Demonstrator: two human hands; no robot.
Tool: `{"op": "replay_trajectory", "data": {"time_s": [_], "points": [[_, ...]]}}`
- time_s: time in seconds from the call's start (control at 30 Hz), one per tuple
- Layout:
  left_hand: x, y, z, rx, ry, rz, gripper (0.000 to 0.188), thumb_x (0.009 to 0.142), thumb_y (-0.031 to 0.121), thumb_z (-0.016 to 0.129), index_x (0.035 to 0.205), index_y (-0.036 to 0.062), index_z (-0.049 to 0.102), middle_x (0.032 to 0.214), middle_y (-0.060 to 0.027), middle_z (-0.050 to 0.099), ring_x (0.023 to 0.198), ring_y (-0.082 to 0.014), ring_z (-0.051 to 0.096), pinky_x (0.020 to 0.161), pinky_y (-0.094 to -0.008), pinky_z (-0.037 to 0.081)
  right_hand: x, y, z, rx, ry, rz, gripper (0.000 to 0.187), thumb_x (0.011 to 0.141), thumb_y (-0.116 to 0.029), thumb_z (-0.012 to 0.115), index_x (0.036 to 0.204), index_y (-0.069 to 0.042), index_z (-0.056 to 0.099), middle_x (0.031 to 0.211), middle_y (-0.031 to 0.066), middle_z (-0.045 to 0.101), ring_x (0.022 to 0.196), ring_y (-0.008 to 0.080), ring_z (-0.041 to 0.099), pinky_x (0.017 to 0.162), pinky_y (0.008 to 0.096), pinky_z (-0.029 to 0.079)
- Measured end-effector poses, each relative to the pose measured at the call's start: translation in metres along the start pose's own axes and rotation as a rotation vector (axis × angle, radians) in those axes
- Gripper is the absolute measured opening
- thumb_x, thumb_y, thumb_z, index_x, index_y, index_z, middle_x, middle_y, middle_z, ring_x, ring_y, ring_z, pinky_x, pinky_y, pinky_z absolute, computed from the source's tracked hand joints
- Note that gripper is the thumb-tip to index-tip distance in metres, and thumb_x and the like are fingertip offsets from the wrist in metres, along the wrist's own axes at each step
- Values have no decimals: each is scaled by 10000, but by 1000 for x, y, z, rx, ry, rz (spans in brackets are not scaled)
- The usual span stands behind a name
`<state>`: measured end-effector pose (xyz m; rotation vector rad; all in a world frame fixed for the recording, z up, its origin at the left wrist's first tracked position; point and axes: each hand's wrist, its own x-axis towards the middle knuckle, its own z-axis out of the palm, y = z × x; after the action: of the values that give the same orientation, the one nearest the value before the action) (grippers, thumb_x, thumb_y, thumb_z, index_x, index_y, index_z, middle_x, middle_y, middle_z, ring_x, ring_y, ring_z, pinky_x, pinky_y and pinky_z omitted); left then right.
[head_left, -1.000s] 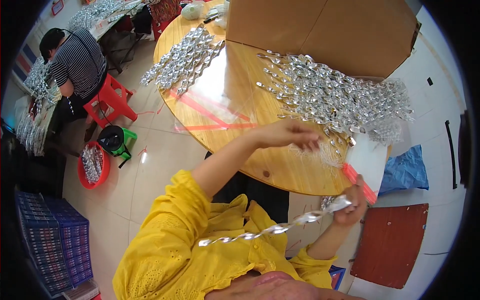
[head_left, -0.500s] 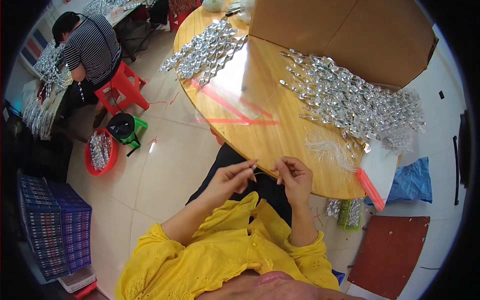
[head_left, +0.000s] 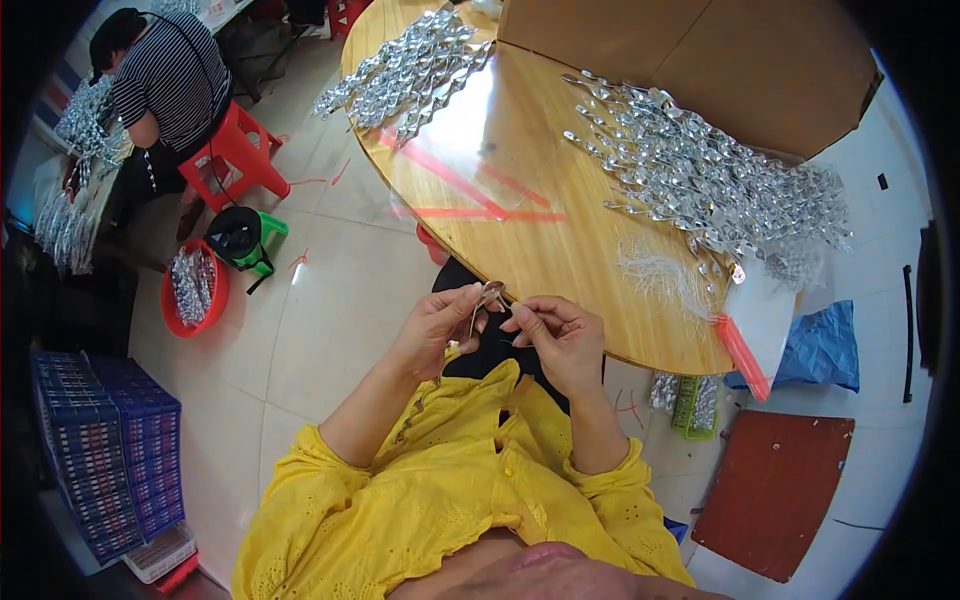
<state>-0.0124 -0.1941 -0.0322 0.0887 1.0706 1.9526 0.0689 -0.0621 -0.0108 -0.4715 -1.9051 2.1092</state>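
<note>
My left hand pinches the end of a silver twisted strip just off the table's near edge. The strip's spiral length seems to hang down below that hand, over my yellow top. Close beside it, my right hand has thumb and fingertips together on what looks like a thin clear string, its fingertips almost meeting the strip's end. On the table, a big pile of silver twisted strips lies to the right, with loose clear strings in front of it. A smaller pile lies far left.
A clear plastic bag with red bands lies near the left table edge, another red-banded one at the right. A cardboard box stands behind. Left are a red basin, blue crates and a seated person.
My left hand now shows a silver strip's end at its fingertips, turned upward. My right hand has moved left, close to it. The view has shifted slightly.
</note>
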Motion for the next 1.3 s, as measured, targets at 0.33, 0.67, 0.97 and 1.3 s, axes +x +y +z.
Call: {"op": "replay_trajectory", "data": {"time_s": [0.33,0.67,0.97,1.3], "points": [[-1,0,-1,32,-106,27,334,841,301,445,870,-14,551,642,-38,495,538,-67,434,405,-186,334,-15,-4,10,-80,136,-148,122,762,-44,566,834,53,544,633,51,576,559,62,542,507,156,421],[-3,1,7,63,-118,12,327,840,304,446,860,-3,555,613,-30,487,501,-66,423,400,-176,328,-14,-3,9,-76,164,-157,106,751,-33,575,823,40,549,591,45,565,499,69,534,453,158,415],[-4,0,14,45,-180,21,307,858,272,412,924,-4,531,665,-35,485,561,-64,433,430,-174,332,-10,2,8,-73,77,-155,171,764,-64,571,889,42,523,643,52,575,569,69,534,519,173,420],[-5,-1,15,32,-156,-36,301,831,238,475,1020,14,543,769,-14,449,561,-82,451,436,-191,338,-8,7,2,48,-129,-122,530,757,-53,574,1180,-28,256,605,34,542,563,82,519,513,170,378]]}}
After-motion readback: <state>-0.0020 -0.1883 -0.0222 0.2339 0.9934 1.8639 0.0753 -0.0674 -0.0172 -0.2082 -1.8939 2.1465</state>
